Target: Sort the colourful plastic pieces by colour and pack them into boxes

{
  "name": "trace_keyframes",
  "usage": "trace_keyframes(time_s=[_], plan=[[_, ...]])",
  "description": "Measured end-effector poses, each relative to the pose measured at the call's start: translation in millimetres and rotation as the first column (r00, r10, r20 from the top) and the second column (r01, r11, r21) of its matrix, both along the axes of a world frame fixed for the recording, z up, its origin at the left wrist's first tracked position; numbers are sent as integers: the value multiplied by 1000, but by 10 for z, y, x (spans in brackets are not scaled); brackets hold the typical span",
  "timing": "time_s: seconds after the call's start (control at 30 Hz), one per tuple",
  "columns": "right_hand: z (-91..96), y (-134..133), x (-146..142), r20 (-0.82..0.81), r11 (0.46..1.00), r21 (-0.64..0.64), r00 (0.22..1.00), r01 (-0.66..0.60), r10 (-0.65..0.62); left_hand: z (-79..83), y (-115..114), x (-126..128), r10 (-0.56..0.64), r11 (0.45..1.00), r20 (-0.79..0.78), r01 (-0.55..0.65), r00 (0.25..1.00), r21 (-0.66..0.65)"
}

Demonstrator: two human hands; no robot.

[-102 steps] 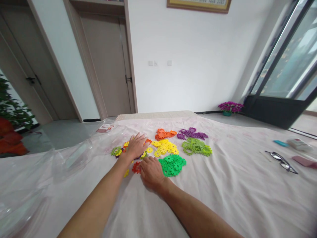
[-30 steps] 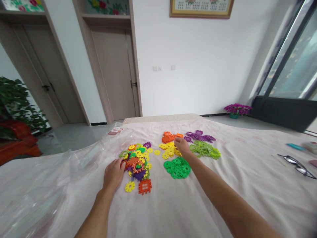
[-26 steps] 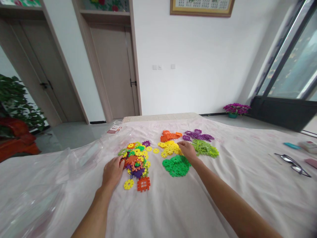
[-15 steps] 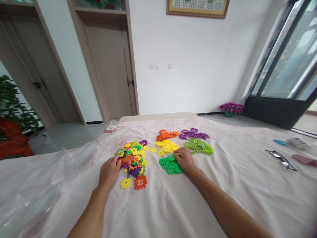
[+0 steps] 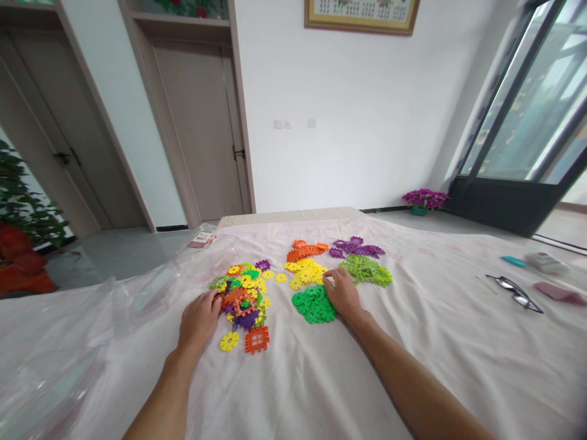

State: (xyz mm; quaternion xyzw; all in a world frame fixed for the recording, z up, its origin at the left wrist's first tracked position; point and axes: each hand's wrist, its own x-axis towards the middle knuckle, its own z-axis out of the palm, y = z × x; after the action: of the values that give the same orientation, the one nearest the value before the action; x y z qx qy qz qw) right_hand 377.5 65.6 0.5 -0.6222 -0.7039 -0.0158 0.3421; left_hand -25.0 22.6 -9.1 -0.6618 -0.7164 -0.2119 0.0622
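Flat plastic building pieces lie on a pale pink sheet (image 5: 321, 373). A mixed-colour heap (image 5: 243, 290) sits at the left; my left hand (image 5: 198, 319) rests palm down against its left edge, fingers curled into the pieces. An orange square piece (image 5: 257, 339) and a yellow gear piece (image 5: 228, 341) lie loose in front of the heap. Sorted piles lie to the right: orange (image 5: 305, 249), purple (image 5: 355, 248), yellow (image 5: 305, 272), light green (image 5: 367, 271) and dark green (image 5: 312, 304). My right hand (image 5: 342, 293) lies on the dark green pile's right side, fingers bent, fingertips between the yellow and light green piles.
A clear plastic bag (image 5: 137, 293) lies crumpled at the left. Glasses (image 5: 513, 292), a teal item (image 5: 512, 261) and small boxes (image 5: 548, 263) lie at the right. Beyond the bed are doors, a potted plant (image 5: 22, 226), purple flowers (image 5: 424, 200) and a glass sliding door.
My right hand drew back from the orange and yellow piles to the dark green pile. My left hand stayed at the mixed heap's left edge, after earlier uncovering it.
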Motion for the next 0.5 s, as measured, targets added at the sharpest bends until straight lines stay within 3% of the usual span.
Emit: trace_keyframes(time_s=[0.27, 0.4, 0.5], plan=[[108, -87, 50, 117, 994, -110, 993, 10, 3, -15, 5, -7, -15, 999, -17, 15, 1000, 33], [210, 85, 68, 54, 996, -82, 998, 31, -26, -48, 22, -21, -12, 999, -18, 13, 1000, 43], [345, 313, -18, 95, 996, -57, 993, -71, 76, -85, 44, -41, -15, 999, -18, 16, 1000, 49]])
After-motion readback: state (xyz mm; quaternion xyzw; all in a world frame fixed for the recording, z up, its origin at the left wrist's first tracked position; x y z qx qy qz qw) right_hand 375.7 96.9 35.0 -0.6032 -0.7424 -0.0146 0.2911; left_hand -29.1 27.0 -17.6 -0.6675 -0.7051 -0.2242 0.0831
